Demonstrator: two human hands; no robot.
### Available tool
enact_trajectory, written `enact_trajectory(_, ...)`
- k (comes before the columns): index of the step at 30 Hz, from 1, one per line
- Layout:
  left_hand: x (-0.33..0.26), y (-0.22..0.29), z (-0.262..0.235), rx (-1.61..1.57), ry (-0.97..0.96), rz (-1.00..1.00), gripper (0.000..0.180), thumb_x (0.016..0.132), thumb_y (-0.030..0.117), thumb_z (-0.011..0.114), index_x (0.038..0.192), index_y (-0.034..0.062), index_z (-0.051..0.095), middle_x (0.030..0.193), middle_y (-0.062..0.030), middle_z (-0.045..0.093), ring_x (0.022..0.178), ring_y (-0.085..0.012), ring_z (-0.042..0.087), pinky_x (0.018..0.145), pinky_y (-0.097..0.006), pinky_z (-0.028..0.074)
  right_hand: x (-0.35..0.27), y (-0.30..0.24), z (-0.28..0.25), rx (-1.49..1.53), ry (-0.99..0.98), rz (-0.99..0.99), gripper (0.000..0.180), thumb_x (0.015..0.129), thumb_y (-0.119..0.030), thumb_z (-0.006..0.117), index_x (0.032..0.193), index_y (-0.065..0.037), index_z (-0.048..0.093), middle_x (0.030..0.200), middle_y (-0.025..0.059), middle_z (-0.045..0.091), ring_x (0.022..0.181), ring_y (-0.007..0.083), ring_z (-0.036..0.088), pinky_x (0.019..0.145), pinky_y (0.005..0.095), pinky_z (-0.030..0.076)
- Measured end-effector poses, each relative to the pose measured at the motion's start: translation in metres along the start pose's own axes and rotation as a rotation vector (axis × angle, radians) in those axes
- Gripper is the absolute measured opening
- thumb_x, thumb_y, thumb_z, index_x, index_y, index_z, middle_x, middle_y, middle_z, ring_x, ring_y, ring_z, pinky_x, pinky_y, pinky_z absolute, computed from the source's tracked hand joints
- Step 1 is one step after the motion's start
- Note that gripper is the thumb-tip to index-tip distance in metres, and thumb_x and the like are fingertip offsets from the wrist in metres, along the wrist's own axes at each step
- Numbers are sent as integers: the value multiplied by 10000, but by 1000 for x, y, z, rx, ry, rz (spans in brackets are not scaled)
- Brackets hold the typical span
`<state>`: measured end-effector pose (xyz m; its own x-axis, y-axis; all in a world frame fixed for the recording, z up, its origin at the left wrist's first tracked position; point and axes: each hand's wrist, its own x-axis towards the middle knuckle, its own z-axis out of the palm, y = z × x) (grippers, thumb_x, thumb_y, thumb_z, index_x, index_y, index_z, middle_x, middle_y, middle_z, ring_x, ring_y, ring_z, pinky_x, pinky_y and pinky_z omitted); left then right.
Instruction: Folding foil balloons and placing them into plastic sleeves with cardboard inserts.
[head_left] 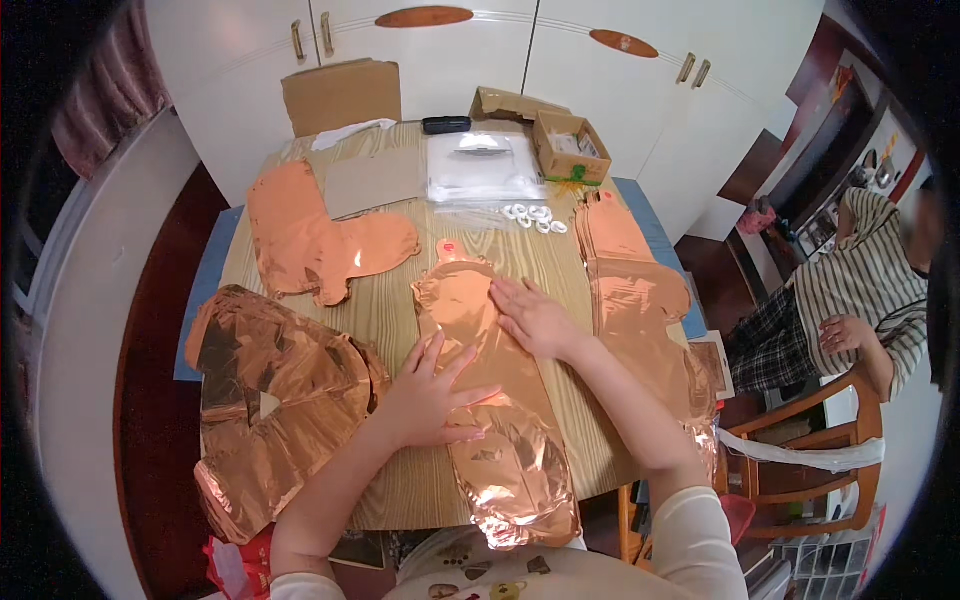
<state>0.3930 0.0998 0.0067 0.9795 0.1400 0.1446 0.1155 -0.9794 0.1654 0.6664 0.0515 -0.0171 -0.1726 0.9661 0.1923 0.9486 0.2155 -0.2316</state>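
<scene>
In front of me a deflated rose-gold foil balloon (510,430) lies lengthwise on the table, its lower end hanging at the near edge. My left hand (435,400) rests on its left side, fingers spread. Flat on its upper right part is my right hand (535,318), fingers stretched out. A second foil balloon (280,390), creased and shiny, lies to the left. Behind that is a smoother foil balloon (310,240). Several foil layers form another balloon stack (635,310) along the right side. Neither hand grips anything.
Across the back stand a clear plastic bag pack (482,165), white ring-like coils (535,216), a small cardboard box (572,148), a dark case (446,125) and a cardboard sheet (375,183). A person in a striped top (850,280) stands at right by a wooden chair (810,450).
</scene>
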Motion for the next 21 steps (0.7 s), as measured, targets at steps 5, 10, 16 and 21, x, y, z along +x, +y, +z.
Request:
enact_trajectory(5, 5, 2, -2, 16, 3, 16, 631, 808, 724, 554, 1347, 397, 558, 1522, -162, 353, 1391, -546, 212, 1136, -627, 190, 16, 23, 8, -135, 80, 52, 539, 997, -307, 441, 1431, 10, 396, 1502, 181, 393, 1402, 317, 356, 1170, 480, 242)
enact_trajectory(10, 1, 0, 1, 54, 11, 2, 642, 799, 736, 544, 1364, 432, 533, 1524, -128, 359, 1408, -500, 205, 1152, -603, 158, 19, 12, 1, -118, 231, 132, 522, 986, -292, 474, 1412, 5, 421, 1491, 181, 408, 1411, 324, 341, 1163, 506, 239)
enact_trajectory(16, -1, 0, 5, 51, 12, -7, 646, 805, 745, 527, 1370, 432, 528, 1527, -132, 355, 1409, -501, 204, 1150, -610, 159, -77, -69, -35, 137, 61, -46, 532, 972, -289, 507, 1386, 40, 449, 1488, 219, 397, 1410, 350, 343, 1168, 528, 217)
enact_trajectory(21, 3, 1, 2, 69, -15, 1, 657, 804, 751, 520, 1382, 437, 512, 1532, -137, 345, 1413, -499, 198, 1147, -614, 165, -137, -104, -30, 96, -101, -76, 623, 961, -349, 522, 1386, 96, 424, 1480, 268, 383, 1426, 357, 316, 1191, 465, 207)
